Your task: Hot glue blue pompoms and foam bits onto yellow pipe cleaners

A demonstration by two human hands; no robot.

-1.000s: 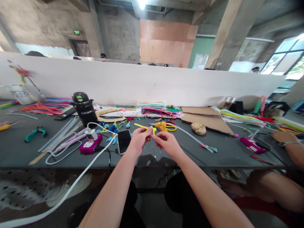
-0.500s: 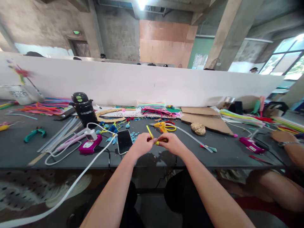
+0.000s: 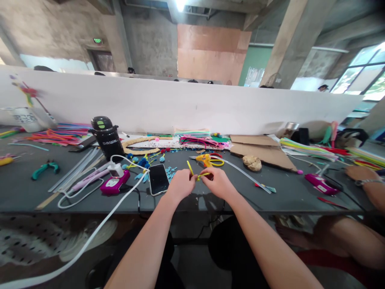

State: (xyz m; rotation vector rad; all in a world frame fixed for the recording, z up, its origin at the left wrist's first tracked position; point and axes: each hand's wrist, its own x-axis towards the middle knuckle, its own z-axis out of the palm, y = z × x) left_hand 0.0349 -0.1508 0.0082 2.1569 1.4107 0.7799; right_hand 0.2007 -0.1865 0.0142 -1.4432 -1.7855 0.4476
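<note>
A yellow pipe cleaner (image 3: 189, 167) is pinched between my two hands over the front part of the table. My left hand (image 3: 181, 185) grips it with one end sticking up past the fingers. Close beside it, my right hand (image 3: 217, 182) pinches another stretch of the yellow piece, which shows bent between the fingertips. Just beyond the hands lies a yellow hot glue gun (image 3: 205, 160), with yellow-handled scissors (image 3: 217, 161) behind it. A phone (image 3: 159, 180) lies to the left of my left hand.
A black bottle (image 3: 107, 140), a magenta power strip (image 3: 114, 183) and white cables stand or lie at left. Cardboard (image 3: 261, 152) and a tan lump (image 3: 252, 163) are at right. A co-worker's arm (image 3: 368, 180) rests at the far right. A white partition (image 3: 192, 104) closes the back.
My fingertips have drawn slightly apart, and more of the yellow pipe cleaner shows bent between them. The right hand's portion now points up and to the right.
</note>
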